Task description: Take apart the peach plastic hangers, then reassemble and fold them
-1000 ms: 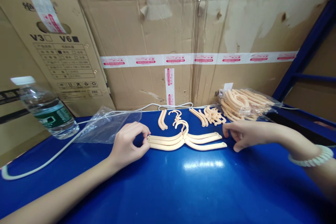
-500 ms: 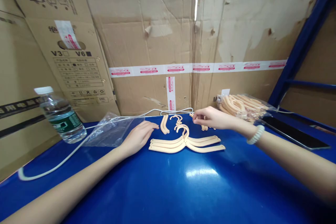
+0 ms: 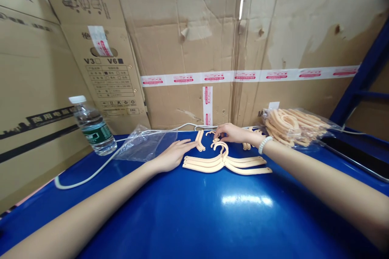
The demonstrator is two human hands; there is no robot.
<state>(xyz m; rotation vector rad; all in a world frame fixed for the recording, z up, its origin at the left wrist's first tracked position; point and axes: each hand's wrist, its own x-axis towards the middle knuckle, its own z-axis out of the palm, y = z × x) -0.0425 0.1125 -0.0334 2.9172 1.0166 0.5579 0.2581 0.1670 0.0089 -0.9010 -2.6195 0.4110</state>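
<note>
My left hand lies low over the table, fingers stretched out. Its fingertips reach the small stack of curved beige hanger arms. My right hand is pinched on a beige hanger hook, partly hidden by the fingers. Another hook shows just left of it. In front of both hands lie several folding hangers, grouped together with their arms spread and hooks pointing away from me. More hanger arms lie beneath and beyond my right wrist.
A clear bag of beige hanger parts sits at right, near a black phone. On the left stand a water bottle and a flat plastic bag. A white cable crosses the blue table. Cardboard walls the back.
My right hand has moved left from the hanger arms to the hooks. My left hand has stretched forward to the left stack of arms. The view has swung slightly left.
</note>
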